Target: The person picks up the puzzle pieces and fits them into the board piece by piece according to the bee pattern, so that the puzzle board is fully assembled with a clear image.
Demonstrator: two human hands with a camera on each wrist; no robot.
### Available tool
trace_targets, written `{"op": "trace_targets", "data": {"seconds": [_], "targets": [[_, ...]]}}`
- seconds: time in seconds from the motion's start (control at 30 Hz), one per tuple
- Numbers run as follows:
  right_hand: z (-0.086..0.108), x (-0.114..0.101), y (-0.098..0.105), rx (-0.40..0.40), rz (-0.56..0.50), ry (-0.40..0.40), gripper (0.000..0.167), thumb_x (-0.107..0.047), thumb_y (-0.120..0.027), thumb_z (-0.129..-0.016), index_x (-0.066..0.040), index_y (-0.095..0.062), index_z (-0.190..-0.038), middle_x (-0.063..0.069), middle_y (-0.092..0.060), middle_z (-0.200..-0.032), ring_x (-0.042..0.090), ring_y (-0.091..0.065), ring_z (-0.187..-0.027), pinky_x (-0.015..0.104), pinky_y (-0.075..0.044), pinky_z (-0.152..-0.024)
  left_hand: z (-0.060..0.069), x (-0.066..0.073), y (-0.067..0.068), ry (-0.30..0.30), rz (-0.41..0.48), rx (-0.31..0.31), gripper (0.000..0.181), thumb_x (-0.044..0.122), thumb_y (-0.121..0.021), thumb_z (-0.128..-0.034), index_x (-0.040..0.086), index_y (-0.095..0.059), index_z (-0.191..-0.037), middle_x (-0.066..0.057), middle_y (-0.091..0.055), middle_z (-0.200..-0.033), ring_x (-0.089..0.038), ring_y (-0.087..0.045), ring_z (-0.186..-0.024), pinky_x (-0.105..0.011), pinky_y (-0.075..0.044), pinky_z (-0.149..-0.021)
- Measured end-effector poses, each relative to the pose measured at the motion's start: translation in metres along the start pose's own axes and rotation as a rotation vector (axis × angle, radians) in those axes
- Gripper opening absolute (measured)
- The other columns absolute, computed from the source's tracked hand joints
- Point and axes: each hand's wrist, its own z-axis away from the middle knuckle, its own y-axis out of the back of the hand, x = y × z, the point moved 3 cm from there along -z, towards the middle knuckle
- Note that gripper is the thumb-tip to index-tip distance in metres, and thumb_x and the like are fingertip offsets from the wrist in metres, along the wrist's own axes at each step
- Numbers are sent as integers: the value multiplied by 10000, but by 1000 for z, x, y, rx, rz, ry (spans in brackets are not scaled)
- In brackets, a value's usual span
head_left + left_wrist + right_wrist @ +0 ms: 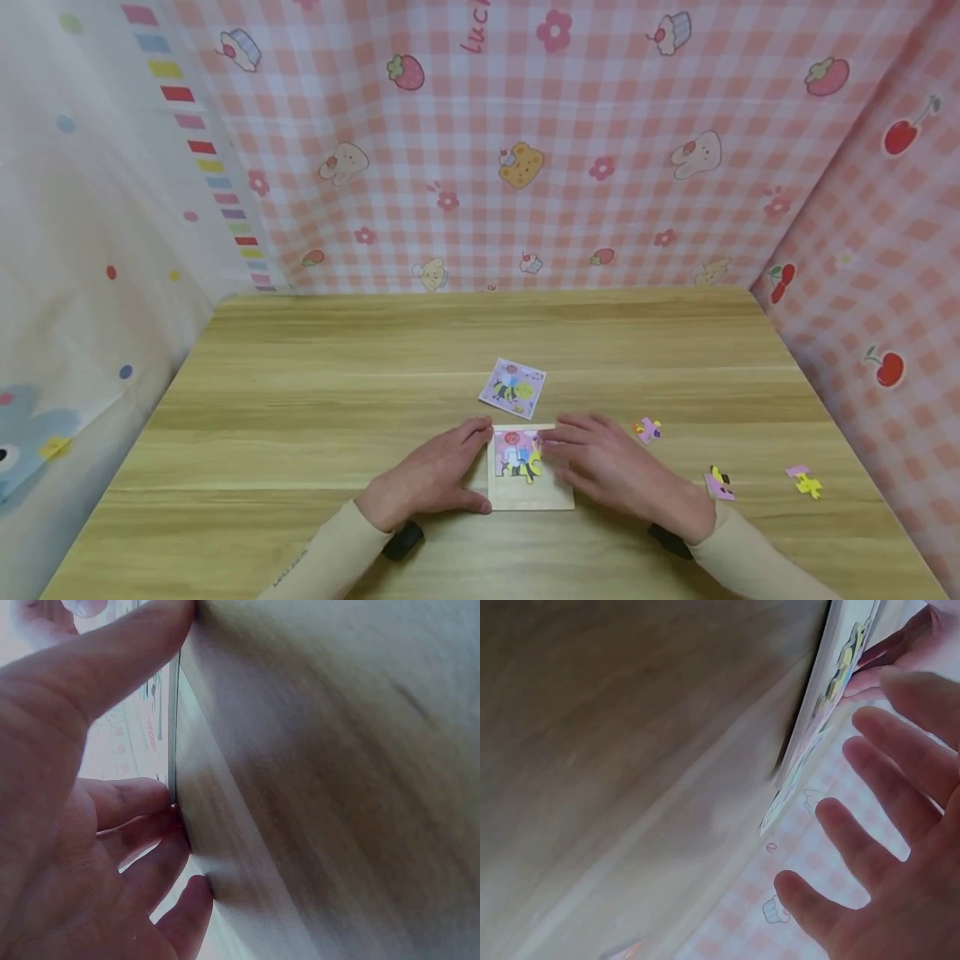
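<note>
A wooden puzzle tray (534,497) lies on the table in the head view, with joined puzzle pieces (517,454) showing part of a bee in its upper left. My left hand (431,477) holds the tray's left side, thumb at the lower corner and fingertips at the upper one. The left wrist view shows this thumb (112,664) and the fingers on the tray's edge (173,735). Over the tray's right side is my right hand (618,467), covering part of it. In the right wrist view its fingers (862,844) are spread, with nothing visible between them.
Behind the tray lies a square bee picture card (513,388). Loose puzzle pieces lie to the right: one pink and orange (648,430), some pink and black (720,483), and some yellow and pink (806,482). Patterned cloth (480,225) hangs behind the wooden table (337,367).
</note>
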Motion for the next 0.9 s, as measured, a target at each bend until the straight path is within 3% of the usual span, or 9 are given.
{"op": "trace_targets", "data": {"seconds": [0.37, 0.9], "targets": [[4, -2, -6, -102, -79, -6, 465, -334, -719, -976, -151, -662, -1400, 12, -565, -1512, 358, -415, -1462, 708, -317, -1141, -1, -1, -1, -21, -10, 16, 1003, 458, -869, -824, -51, -396, -1547, -182, -360, -1624, -315, -421, -1458, -435, -373, -1196], [3, -6, -12, -191, -175, -27, 499, -448, -694, -975, -167, -669, -1386, 30, -523, -1547, 376, -337, -1506, 719, -287, -1151, 0, -1, 1, -33, -7, 17, 997, 455, -864, -828, -48, -393, -1549, -189, -362, -1621, -319, -418, -1460, -431, -367, -1200]]}}
